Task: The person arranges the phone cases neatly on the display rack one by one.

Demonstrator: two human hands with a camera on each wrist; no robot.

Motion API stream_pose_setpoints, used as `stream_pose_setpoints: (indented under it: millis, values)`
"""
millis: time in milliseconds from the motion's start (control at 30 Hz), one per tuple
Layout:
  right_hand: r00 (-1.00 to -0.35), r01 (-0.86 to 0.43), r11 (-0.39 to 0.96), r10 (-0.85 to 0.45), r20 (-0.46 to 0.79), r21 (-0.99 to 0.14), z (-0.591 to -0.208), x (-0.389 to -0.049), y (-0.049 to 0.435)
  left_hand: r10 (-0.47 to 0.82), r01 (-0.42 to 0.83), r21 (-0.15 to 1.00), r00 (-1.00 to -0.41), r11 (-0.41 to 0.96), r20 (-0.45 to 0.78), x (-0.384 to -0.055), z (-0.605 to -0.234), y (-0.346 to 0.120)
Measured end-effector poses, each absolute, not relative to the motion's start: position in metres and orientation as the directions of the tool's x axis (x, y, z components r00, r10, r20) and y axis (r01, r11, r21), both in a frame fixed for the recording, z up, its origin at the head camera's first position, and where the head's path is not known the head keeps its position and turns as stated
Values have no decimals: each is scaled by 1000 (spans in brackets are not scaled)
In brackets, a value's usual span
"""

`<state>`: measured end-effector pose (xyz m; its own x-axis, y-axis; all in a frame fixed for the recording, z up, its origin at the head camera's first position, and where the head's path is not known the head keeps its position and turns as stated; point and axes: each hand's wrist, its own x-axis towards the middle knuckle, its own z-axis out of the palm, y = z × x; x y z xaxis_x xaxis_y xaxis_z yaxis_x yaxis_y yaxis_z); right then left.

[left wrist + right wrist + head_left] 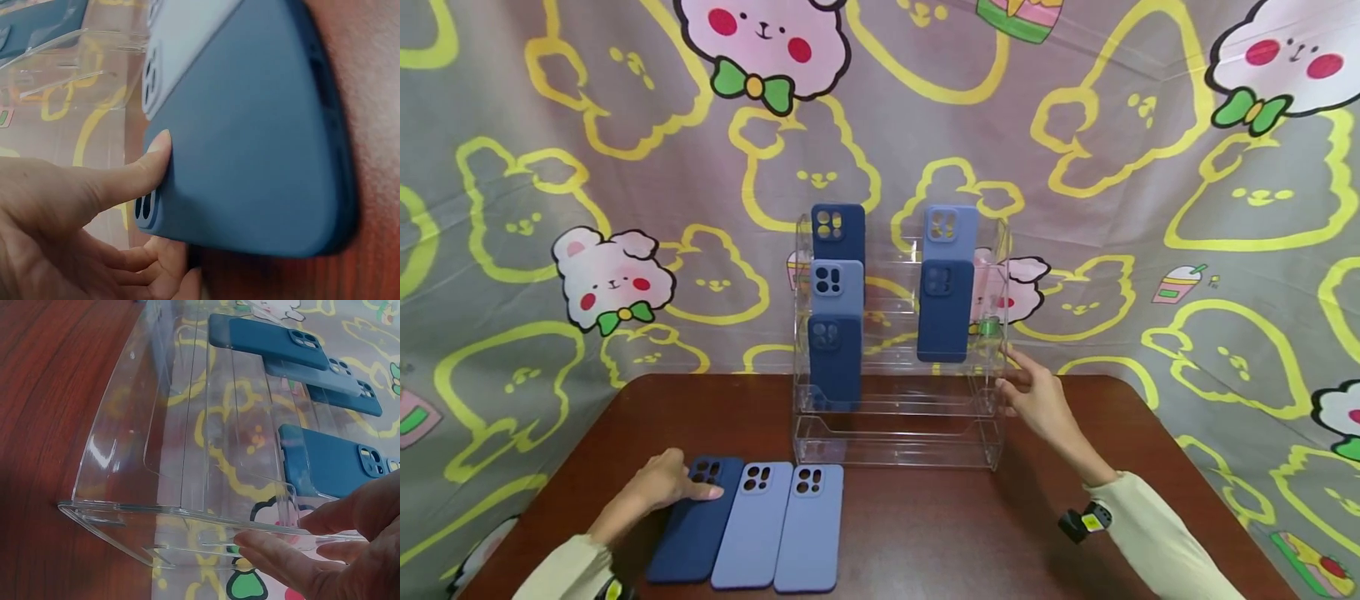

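Fingers of the left hand grasp the dark blue phone case at the lower left of the frame, thumb laid on its face beside the camera cutout, the others curled at its outer edge. Just beside that case, toward the bottom centre, a first pale blue case and a second pale blue case lie unheld on the desk. Farther off, right of centre, the right hand pinches the side wall of the clear tiered rack, fingertips either side of its edge. This rack fills the middle of the frame and already bears five cases: a top-left navy case, a pale left case and a lower-left navy case, then a top-right pale case above a right navy case. By that count the work seems past halfway, with three cases left outside; room shows low on the rack's right and along its bottom tier. Behind, a cartoon-printed cloth spans the upper frame.
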<state>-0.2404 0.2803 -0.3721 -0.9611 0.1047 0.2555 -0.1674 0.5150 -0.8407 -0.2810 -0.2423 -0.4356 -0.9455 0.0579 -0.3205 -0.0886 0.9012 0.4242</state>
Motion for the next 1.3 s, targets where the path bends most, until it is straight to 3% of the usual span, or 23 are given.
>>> stream_pose_setpoints:
  millis: [167,400,833,1300]
  values:
    - [-961,-167,509,109,256,-844,-373,-237,282,93,-126,573,-937,810,-338,-282,-435,-251]
    - [-958,-186,511,95,270,-840,-372,-239,282,239,-153,773,-899,615,-368,-280,-430,-276]
    - [-959,-187,476,99,264,-859,-377,-239,283,406,-123,868,-846,482,-345,-284,-429,-298]
    - [-959,-184,481,103,264,-857,-376,-238,284,488,-92,896,-812,435,-320,-280,-427,-309]
